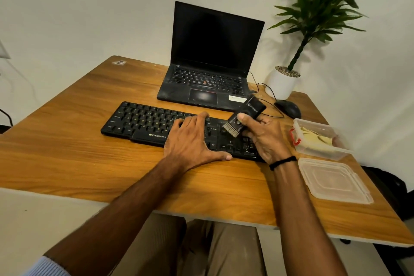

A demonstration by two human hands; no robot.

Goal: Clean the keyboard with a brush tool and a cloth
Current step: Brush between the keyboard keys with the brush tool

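brushing step | keyboard [143, 122] lying centre frame, long axis running left-right | left hand [190, 139] spreading open, pressing it | right hand [263, 135] gripping brush tool [245, 116]; bristles hovering over its right end | cloth [315, 139] waiting in tub [301, 122], right

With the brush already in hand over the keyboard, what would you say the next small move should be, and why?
Probably lower the brush tool until its bristles meet the keys and sweep along a row. The right hand grips it, bristles down, above the right end of the keyboard, while the left hand lies flat on the keys, steadying it.
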